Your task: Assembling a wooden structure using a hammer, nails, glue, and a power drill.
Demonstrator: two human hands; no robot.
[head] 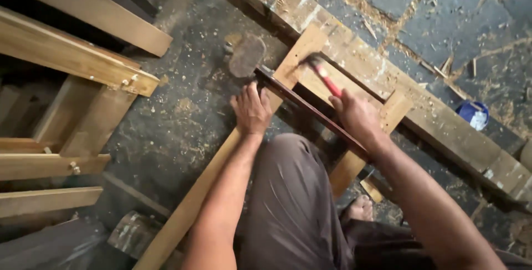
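You're mid-hammering: your right hand point(357, 116) is clenched around the red-handled hammer point(324, 79), its head at the frame joint point(302, 59) at 12 o'clock. Your left hand point(252, 109) presses flat, fingers spread, on the long plank point(221, 164). The next blow likely needs that plank pinned firmly.

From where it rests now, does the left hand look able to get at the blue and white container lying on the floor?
Probably not without shifting. The left hand presses on the wooden frame, while the blue and white container lies far off, beyond the thick beam, past the right hand gripping the red-handled hammer.
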